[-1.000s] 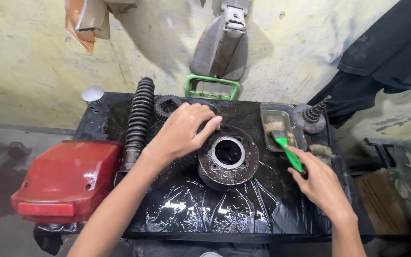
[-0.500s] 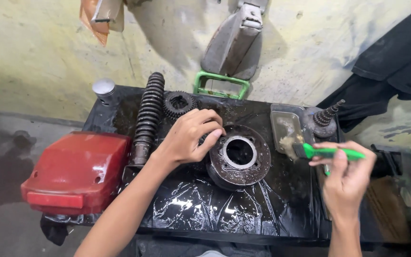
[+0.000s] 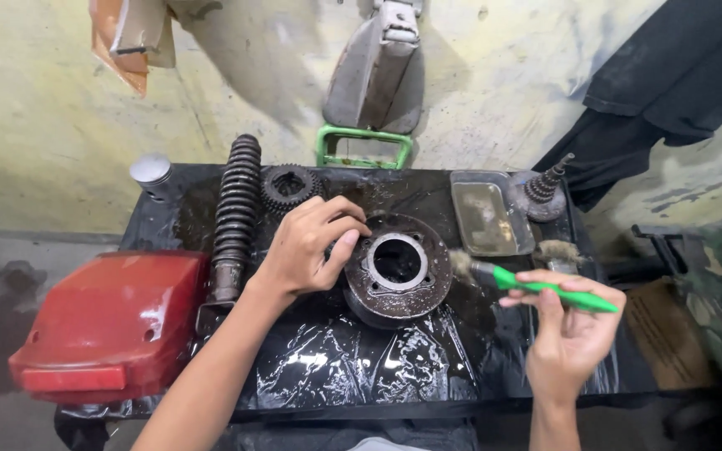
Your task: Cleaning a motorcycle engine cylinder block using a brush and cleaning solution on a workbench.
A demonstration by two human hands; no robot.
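A round, rusty metal hub [image 3: 401, 269] with a central hole lies on the black plastic-covered table [image 3: 353, 367]. My left hand [image 3: 309, 244] grips its left rim, fingers curled over the edge. My right hand [image 3: 568, 326] holds a green-handled brush [image 3: 536, 286] level, its dirty bristles touching the hub's right edge.
A black coil spring shock absorber [image 3: 234, 213] and a toothed gear [image 3: 288, 187] lie left of the hub. A metal tray of liquid [image 3: 488, 215] and a small conical spring [image 3: 546, 189] sit at the back right. A red plastic cover [image 3: 110, 321] hangs off the left edge.
My right hand has brought the brush leftward from beside the tray, so its bristles now meet the hub's right edge. My left hand stays on the hub's rim.
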